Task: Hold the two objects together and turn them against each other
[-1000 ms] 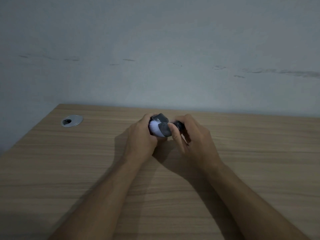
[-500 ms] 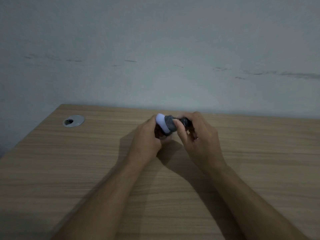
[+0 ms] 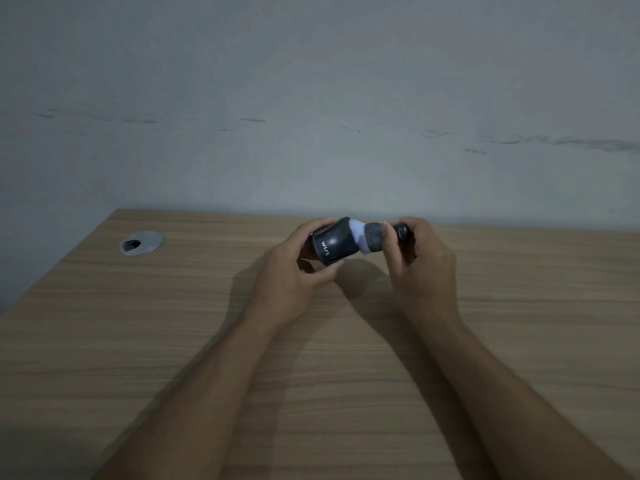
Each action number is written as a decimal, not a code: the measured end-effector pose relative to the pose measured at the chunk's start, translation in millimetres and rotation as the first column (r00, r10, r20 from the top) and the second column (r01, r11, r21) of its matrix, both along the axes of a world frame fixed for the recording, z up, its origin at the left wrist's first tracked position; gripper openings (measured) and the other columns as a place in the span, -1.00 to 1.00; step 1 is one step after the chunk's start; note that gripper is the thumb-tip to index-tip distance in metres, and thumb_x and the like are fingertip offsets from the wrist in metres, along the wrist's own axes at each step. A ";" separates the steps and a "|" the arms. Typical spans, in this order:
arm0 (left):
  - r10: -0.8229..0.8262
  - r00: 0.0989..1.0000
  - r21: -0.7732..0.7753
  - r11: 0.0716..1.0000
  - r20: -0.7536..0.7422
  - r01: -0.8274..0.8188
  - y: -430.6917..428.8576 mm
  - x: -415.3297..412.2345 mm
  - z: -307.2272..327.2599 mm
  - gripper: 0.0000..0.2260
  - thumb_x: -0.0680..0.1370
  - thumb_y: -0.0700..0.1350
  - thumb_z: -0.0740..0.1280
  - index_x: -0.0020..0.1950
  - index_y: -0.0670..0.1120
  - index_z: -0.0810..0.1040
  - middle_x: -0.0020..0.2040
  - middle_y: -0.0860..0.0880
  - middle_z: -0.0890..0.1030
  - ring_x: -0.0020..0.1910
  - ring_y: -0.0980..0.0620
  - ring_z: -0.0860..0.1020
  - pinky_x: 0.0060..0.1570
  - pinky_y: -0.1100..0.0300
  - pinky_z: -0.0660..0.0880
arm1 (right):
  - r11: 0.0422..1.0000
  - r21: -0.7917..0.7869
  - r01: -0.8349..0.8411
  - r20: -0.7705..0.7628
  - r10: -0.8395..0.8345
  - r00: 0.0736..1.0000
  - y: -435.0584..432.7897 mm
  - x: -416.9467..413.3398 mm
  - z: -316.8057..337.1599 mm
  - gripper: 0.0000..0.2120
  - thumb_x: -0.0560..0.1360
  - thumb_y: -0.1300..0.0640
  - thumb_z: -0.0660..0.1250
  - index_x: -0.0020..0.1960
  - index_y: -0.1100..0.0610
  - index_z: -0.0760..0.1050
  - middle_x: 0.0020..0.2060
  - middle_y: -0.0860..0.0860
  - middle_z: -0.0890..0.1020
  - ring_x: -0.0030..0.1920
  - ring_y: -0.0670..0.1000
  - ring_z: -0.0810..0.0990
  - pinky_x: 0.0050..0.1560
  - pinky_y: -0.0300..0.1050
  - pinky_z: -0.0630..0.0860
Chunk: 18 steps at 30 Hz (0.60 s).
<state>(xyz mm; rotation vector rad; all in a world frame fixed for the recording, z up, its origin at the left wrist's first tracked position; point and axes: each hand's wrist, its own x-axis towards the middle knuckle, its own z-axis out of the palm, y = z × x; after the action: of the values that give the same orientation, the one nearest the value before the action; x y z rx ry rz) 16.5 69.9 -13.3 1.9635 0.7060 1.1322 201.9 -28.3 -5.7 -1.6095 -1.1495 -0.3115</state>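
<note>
Both hands hold a rolled pair of socks point(image 3: 349, 240) just above the wooden table point(image 3: 173, 341), near its far edge. The bundle is dark grey with white lettering on the left part, a pale white band in the middle and a mottled grey part on the right. My left hand point(image 3: 298, 271) grips the dark left end, fingers curled round it. My right hand point(image 3: 419, 265) pinches the right end between thumb and fingers. The far tip of the bundle is hidden behind my right fingers.
A round silver cable grommet point(image 3: 141, 242) is set into the table at the far left. A grey wall point(image 3: 311, 98) with faint scuff marks rises directly behind the table's far edge.
The bundle was a compact ball between both hands. It has since turned and stretched sideways, showing the lettered dark end at the left, and my hands have moved slightly apart.
</note>
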 end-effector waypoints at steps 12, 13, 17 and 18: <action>0.055 0.989 0.194 0.981 -0.136 -0.028 7.8 2.2 -5.8 -0.35 0.37 -0.42 0.56 0.44 -0.06 0.65 0.29 0.06 0.70 0.19 0.15 0.64 0.19 0.35 0.56 | 0.975 0.036 -0.220 -0.007 0.221 0.975 -4.2 -25.7 7.5 -0.85 0.71 0.12 0.40 0.15 0.19 0.67 -0.08 -0.08 0.73 -0.11 -0.19 0.71 -0.08 -0.31 0.56; 0.049 0.991 0.221 0.975 -0.128 -0.020 9.5 2.2 -6.3 -0.36 0.38 -0.45 0.55 0.43 -0.10 0.66 0.29 0.01 0.71 0.24 0.09 0.64 0.25 0.32 0.55 | 0.967 0.024 -0.252 0.031 0.251 0.967 -3.9 -30.4 7.0 -0.86 0.70 0.14 0.41 0.14 0.20 0.67 -0.09 -0.10 0.71 -0.12 -0.24 0.67 -0.09 -0.37 0.52; 0.010 0.990 0.267 0.963 -0.137 0.027 6.6 2.1 -2.9 -0.42 0.46 -0.38 0.45 0.48 -0.07 0.63 0.28 0.00 0.67 0.26 0.11 0.61 0.23 0.38 0.50 | 0.955 -0.032 -0.296 0.152 0.297 0.943 -2.4 -39.5 2.9 -0.84 0.69 0.13 0.41 0.10 0.23 0.66 -0.12 -0.05 0.68 -0.20 -0.16 0.58 -0.11 -0.45 0.40; 0.005 0.989 0.264 0.964 -0.148 0.034 5.8 2.4 -3.4 -0.39 0.45 -0.41 0.45 0.48 -0.06 0.63 0.27 0.01 0.66 0.27 0.09 0.61 0.22 0.37 0.50 | 0.960 -0.023 -0.278 0.160 0.278 0.947 -2.0 -39.0 2.3 -0.83 0.69 0.12 0.41 0.10 0.23 0.66 -0.12 -0.04 0.68 -0.20 -0.15 0.57 -0.11 -0.45 0.40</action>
<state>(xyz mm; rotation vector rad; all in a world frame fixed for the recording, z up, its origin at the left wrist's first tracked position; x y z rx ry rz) 19.0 75.7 -16.7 2.2943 0.6409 1.1284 162.9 -30.3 -3.4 -1.4173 -1.4826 -0.2602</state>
